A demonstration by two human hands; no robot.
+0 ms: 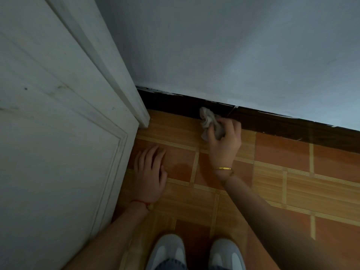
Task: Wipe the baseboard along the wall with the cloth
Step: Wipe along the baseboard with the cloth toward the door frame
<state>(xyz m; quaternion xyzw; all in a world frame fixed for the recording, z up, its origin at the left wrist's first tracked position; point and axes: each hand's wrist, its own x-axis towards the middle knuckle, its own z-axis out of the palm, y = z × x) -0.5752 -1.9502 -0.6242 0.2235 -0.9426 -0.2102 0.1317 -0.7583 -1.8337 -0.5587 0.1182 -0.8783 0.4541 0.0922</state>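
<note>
- Nearest us: our two grey-white shoes [196,254] on the tiled floor [272,184].
- Our left hand [150,172] lies flat on the floor, fingers spread, gripping nothing, red string at the wrist, just beside the white door [54,133].
- Further out, our right hand [224,141], gold bracelet [222,168] on the wrist, has fingers curled tight round a crumpled grey cloth [209,121].
- Cloth bunches out beyond the grip and touches the dark baseboard [292,125], under the pale wall [233,55].
- No containers in view.
</note>
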